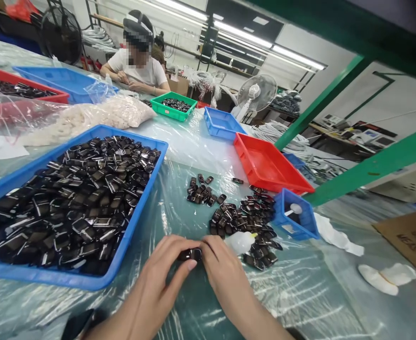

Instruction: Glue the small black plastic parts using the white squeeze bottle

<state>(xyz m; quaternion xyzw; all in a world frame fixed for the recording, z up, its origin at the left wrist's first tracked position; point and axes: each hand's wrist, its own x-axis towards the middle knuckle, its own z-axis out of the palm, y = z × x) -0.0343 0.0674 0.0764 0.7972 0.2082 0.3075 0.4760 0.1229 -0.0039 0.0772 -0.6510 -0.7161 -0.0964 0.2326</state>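
Note:
My left hand (163,269) pinches a small glossy black plastic piece (191,255) between thumb and fingers, low over the table. Close against the right end of that piece, my right hand (222,264) has its fingers curled and pressed together; its thumb and whatever it grips are hidden. A white squeeze bottle with a yellow tip (241,242) lies just beyond my right hand. Similar black pieces (243,212) are spread in a loose group behind it, with a smaller cluster (201,192) to the left.
A large blue tray (163,156) heaped with black pieces stands at left. A red tray (275,165) and a small blue bin (296,231) sit at right, near a green post (317,104). A bag of pale parts (116,113) lies behind. Across the table sits a person (140,71).

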